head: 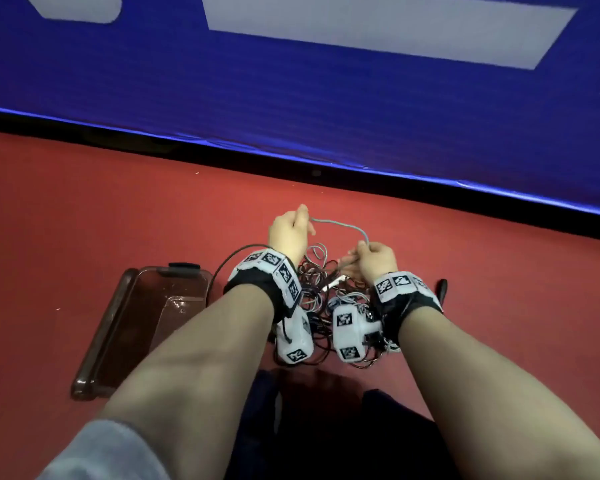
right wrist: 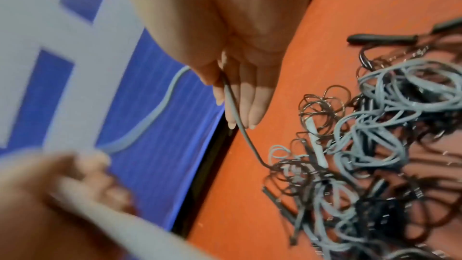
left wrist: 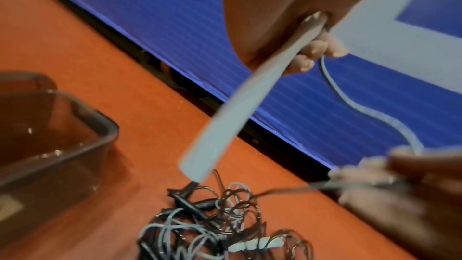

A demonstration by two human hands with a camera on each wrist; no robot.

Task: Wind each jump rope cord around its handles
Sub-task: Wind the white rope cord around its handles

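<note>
Red floor: left hand [head: 289, 230] grips handle [left wrist: 225, 118]; right hand [head: 374, 259] pinches cord [head: 343, 226]. Keep tension against tangle [head: 326, 292] at 6 o'clock.

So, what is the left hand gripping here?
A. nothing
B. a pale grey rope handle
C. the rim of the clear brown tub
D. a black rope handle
B: in the left wrist view the left hand has its fingers curled round a pale grey rope handle, with the thin grey cord running on to the right hand.
</note>
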